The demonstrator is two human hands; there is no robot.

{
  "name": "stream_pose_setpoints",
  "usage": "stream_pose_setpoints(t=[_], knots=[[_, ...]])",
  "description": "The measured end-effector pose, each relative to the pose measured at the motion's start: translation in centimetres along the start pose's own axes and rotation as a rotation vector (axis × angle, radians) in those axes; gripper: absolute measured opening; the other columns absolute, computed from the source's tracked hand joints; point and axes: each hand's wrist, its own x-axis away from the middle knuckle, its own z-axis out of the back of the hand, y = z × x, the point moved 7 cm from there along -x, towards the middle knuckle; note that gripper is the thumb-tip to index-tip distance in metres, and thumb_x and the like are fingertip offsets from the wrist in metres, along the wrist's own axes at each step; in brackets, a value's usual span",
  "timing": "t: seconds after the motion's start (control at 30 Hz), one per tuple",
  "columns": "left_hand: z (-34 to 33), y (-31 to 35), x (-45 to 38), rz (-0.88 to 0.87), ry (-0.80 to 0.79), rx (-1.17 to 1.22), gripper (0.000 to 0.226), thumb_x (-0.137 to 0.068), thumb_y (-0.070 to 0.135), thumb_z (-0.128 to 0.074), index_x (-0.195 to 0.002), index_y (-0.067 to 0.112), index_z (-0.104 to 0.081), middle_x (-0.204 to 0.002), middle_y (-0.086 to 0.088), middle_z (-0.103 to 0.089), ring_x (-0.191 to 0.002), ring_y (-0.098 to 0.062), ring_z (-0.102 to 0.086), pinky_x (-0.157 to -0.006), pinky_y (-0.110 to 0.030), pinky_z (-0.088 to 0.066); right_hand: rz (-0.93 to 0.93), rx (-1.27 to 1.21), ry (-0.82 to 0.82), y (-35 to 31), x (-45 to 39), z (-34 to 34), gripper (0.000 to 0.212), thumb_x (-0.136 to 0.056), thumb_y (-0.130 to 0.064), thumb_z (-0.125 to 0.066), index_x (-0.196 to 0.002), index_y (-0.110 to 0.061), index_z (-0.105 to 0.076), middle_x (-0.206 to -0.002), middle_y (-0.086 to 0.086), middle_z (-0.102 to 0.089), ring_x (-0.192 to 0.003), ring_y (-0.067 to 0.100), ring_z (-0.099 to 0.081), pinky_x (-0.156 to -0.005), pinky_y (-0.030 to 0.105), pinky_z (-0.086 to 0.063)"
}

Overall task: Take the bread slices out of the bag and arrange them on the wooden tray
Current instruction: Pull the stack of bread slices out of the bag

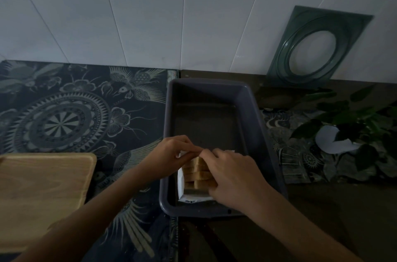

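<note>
A dim overhead view of a table against a white tiled wall. A dark grey plastic tub [253,115] sits near the middle of the table, its near end close to the table's front edge. In the near end of the tub lies a white bag [181,182], open at the top, with a row of pale bread slices [198,172] standing on edge inside it.

The step in hand appears to be opening the bag, or getting hold of the first slice; no bread is out yet. The wooden tray [43,193] waits at the table's front left corner, bare, well apart from the tub.

The left hand [171,152] reaches in from the left, its fingers [191,150] pinched together on the bag's far edge. The right hand [234,173] lies over the right side of the slices, fingers curled and close together, their tips meeting the left hand's; whether they grip bag or bread cannot be told.

Next, the bag mouth likely needs spreading, then a slice lifted and carried left to the tray.
</note>
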Motion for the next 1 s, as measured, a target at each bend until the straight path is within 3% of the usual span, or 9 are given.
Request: stream_pose_setpoints(t=[0.17,0.37,0.47,0.6,0.83,0.93,1.0], knots=[[0.3,-0.6,0.0,0.013,0.002,-0.018,0.034,-0.094,0.048,-0.052,-0.117,0.034,-0.073,-0.097,0.008,-0.068,-0.084,-0.004,-0.068,-0.076,-0.030,-0.059,0.039,-0.023,0.005,-0.1,0.5,1.7,0.054,-0.080,-0.039,-0.074,-0.124,-0.032,-0.044,-0.112,-0.007,-0.061,-0.098,0.018,-0.063,-0.067,0.031,-0.037],[0.9,-0.6,-0.2,0.082,0.018,0.031,0.029,-0.100,0.045,-0.045,-0.106,0.038,-0.072,-0.089,0.013,-0.067,-0.082,-0.005,-0.068,-0.074,-0.025,-0.057,0.019,-0.143,-0.021,1.5,0.9,4.3,0.052,-0.073,-0.062,-0.067,-0.116,-0.044,-0.042,-0.104,-0.017,-0.061,-0.088,0.009,-0.062,-0.065,0.028,-0.043],[1.1,-0.5,-0.1,0.131,0.009,0.119,0.033,-0.103,0.047,-0.039,-0.102,0.042,-0.072,-0.089,0.007,-0.069,-0.083,-0.009,-0.068,-0.076,-0.031,-0.056,0.007,-0.215,-0.023,2.6,1.0,5.4,0.056,-0.062,-0.074,-0.051,-0.110,-0.046,-0.044,-0.092,-0.023,-0.057,-0.082,0.004,-0.060,-0.065,0.028,-0.047],[1.7,0.2,0.4,0.138,-0.004,0.271,0.056,-0.095,0.065,-0.035,-0.113,0.029,-0.074,-0.101,0.001,-0.072,-0.095,-0.016,-0.070,-0.084,-0.045,-0.057,0.025,-0.212,0.006,3.5,1.1,6.5,0.053,-0.063,-0.072,-0.058,-0.109,-0.048,-0.046,-0.085,-0.028,-0.055,-0.079,-0.001,-0.059,-0.064,0.026,-0.048],[1.5,2.6,0.8,-0.019,-0.137,0.580,0.079,-0.087,0.062,-0.059,-0.145,0.010,-0.047,-0.136,-0.012,-0.061,-0.122,-0.033,-0.061,-0.097,-0.048,-0.054,0.050,-0.390,0.045,4.7,1.2,8.4,0.052,-0.067,-0.062,-0.074,-0.113,-0.047,-0.053,-0.092,-0.024,-0.066,-0.083,-0.001,-0.067,-0.068,0.027,-0.060],[1.2,3.2,0.8,-0.007,-0.168,0.717,0.092,-0.080,0.048,-0.076,-0.152,0.010,-0.033,-0.145,-0.016,-0.051,-0.131,-0.039,-0.053,-0.104,-0.056,-0.047,0.050,-0.508,0.044,5.5,1.1,9.0,0.051,-0.069,-0.055,-0.077,-0.115,-0.046,-0.056,-0.101,-0.022,-0.068,-0.094,0.000,-0.068,-0.077,0.030,-0.062],[1.1,3.4,0.7,0.007,-0.146,0.736,0.094,-0.078,0.032,-0.083,-0.153,0.014,-0.029,-0.147,-0.014,-0.050,-0.134,-0.036,-0.051,-0.106,-0.053,-0.047,0.036,-0.560,0.043,6.1,1.0,9.3,0.054,-0.067,-0.055,-0.077,-0.116,-0.046,-0.058,-0.107,-0.022,-0.067,-0.101,-0.001,-0.067,-0.084,0.032,-0.062]])
